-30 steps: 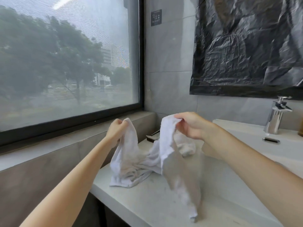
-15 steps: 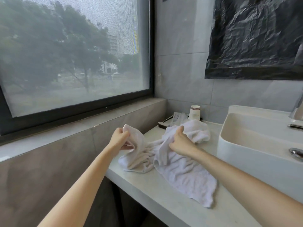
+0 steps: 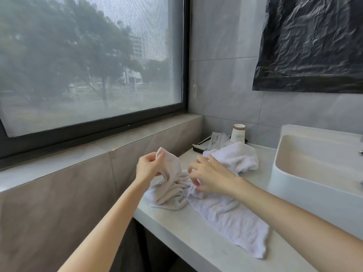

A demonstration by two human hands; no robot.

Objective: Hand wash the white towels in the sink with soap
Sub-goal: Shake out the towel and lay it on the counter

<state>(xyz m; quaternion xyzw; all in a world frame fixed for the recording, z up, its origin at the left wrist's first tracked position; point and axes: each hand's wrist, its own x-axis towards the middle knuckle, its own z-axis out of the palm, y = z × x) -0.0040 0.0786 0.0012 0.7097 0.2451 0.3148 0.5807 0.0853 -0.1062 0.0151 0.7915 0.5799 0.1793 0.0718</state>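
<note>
A white towel (image 3: 231, 218) lies spread on the pale counter (image 3: 182, 232), bunched at its left end. My left hand (image 3: 147, 167) pinches a raised corner of that bunched part between thumb and fingers. My right hand (image 3: 208, 175) hovers over the middle of the towel with fingers spread and slightly curled, touching the cloth but not gripping it. A second white towel (image 3: 239, 156) sits crumpled behind my right hand. The white basin (image 3: 306, 185) stands to the right; its bowl looks dry and holds nothing. No soap is in view.
A paper cup (image 3: 238, 132) and wrapped packets on a dark tray (image 3: 204, 145) stand in the back corner. A stone ledge (image 3: 78, 160) under the window runs along the left. Black plastic sheeting (image 3: 314, 44) hangs on the wall above the basin.
The towel has come down from mid-air onto the counter. My right hand has let go of it and opened; my left hand still holds a corner. The view tilted down and left.
</note>
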